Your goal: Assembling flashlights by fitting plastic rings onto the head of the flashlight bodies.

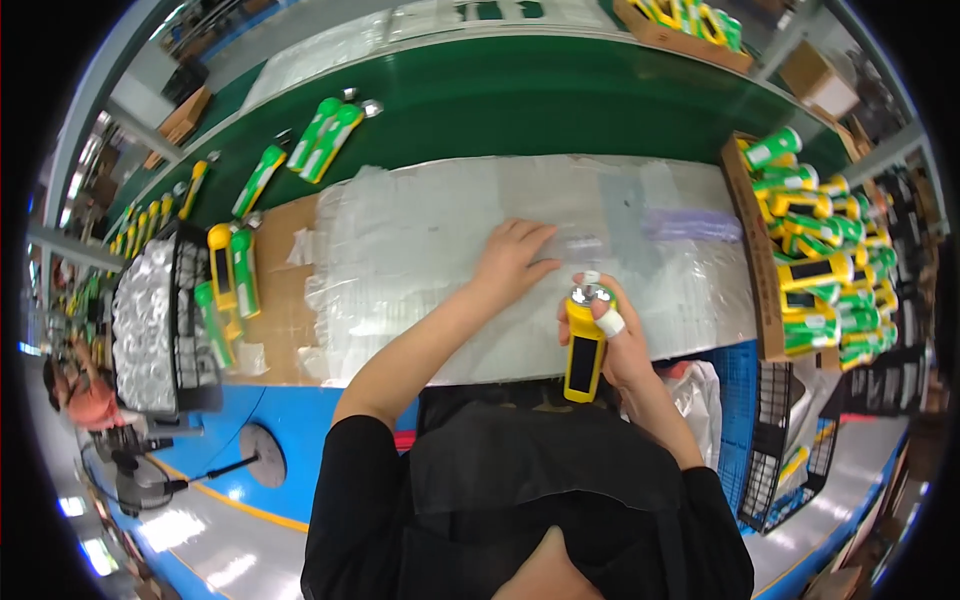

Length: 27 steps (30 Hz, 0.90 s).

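Observation:
My right hand [626, 350] is closed around a yellow flashlight [584, 362] with a long black panel on its side, held at the table's near edge. Its shiny silver head points away from me, and a small white piece shows at the tip. White wraps cover parts of two fingers of that hand. My left hand [513, 262] hovers over or rests on the plastic-covered work surface [430, 250], fingers stretched and thumb apart, holding nothing. It is left of the flashlight's head and apart from it.
Green and yellow flashlights fill a cardboard box [768, 300] at right. At left, a black crate [190, 320] holds clear cups, beside several flashlights [222, 268]. More flashlights [328, 140] lie on the green belt [480, 105]. A fan [145, 480] and another person [88, 395] are farther left.

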Each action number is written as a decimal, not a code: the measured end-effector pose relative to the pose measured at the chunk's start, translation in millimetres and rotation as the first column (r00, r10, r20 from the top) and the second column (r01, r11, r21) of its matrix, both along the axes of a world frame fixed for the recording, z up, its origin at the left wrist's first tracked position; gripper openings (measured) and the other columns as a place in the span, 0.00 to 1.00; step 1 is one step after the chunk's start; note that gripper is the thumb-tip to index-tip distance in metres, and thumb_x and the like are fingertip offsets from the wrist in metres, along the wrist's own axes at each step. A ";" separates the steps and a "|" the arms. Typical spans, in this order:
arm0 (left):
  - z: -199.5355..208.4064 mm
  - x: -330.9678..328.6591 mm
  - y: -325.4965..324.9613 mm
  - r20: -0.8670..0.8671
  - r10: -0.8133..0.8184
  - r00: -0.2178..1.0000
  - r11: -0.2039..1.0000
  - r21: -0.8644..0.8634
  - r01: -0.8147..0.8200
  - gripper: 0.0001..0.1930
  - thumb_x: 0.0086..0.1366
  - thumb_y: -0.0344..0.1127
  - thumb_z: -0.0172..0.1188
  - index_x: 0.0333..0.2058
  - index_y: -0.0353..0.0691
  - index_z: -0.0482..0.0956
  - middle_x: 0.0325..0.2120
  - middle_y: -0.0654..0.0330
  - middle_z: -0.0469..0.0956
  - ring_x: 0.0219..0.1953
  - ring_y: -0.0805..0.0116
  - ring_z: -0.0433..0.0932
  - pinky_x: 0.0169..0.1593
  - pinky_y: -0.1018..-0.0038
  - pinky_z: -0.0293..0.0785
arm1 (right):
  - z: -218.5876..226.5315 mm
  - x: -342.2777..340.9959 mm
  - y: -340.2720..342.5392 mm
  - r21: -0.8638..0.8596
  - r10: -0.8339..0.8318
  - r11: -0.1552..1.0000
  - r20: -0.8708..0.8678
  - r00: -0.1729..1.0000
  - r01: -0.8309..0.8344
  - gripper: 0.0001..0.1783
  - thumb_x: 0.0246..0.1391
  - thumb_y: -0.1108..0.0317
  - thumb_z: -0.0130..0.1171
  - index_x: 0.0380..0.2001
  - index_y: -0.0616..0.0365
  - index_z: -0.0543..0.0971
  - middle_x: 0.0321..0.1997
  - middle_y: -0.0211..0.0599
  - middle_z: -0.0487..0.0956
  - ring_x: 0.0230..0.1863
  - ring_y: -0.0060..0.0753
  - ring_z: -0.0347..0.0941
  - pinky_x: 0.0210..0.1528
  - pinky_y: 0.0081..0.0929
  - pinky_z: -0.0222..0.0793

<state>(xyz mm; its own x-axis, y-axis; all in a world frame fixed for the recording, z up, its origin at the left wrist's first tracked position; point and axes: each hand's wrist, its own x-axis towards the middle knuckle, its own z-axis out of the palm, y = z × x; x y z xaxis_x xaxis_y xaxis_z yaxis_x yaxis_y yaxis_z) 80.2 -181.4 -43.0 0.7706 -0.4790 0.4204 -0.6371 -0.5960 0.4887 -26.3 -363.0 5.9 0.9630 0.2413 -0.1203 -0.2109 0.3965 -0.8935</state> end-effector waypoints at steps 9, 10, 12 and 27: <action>61.1 -68.8 42.0 -0.002 -0.211 0.978 0.865 -0.465 0.185 0.17 0.64 0.35 0.56 0.52 0.41 0.76 0.46 0.55 0.72 0.48 0.55 0.69 0.52 0.65 0.67 | 14.5 13.8 41.3 -0.094 0.248 0.967 0.100 0.964 -0.239 0.33 0.54 0.44 0.61 0.49 0.62 0.68 0.34 0.39 0.77 0.29 0.29 0.75 0.31 0.24 0.71; 63.8 -72.8 46.6 0.033 -0.199 0.979 0.885 -0.422 0.194 0.16 0.66 0.36 0.53 0.51 0.41 0.76 0.45 0.54 0.71 0.47 0.55 0.69 0.53 0.64 0.64 | 15.8 16.6 43.1 -0.112 0.293 0.953 0.109 0.950 -0.282 0.33 0.54 0.43 0.61 0.49 0.62 0.68 0.33 0.38 0.77 0.28 0.29 0.75 0.30 0.24 0.71; 66.7 -84.2 64.7 0.077 -0.144 0.987 0.917 -0.364 0.162 0.15 0.67 0.37 0.51 0.50 0.41 0.76 0.44 0.53 0.71 0.47 0.54 0.69 0.54 0.63 0.62 | 15.9 20.0 61.6 -0.126 0.380 0.923 0.134 0.915 -0.364 0.33 0.54 0.43 0.61 0.48 0.61 0.68 0.33 0.38 0.77 0.28 0.29 0.75 0.30 0.24 0.71; 156.9 -154.0 446.6 0.292 0.863 0.411 0.441 -0.042 -0.896 0.37 0.53 0.49 0.69 0.60 0.45 0.66 0.60 0.41 0.62 0.61 0.44 0.63 0.62 0.58 0.62 | 142.0 103.4 385.8 -0.216 0.677 0.734 0.313 0.667 -0.644 0.23 0.61 0.48 0.51 0.48 0.56 0.70 0.32 0.39 0.76 0.35 0.33 0.78 0.40 0.31 0.75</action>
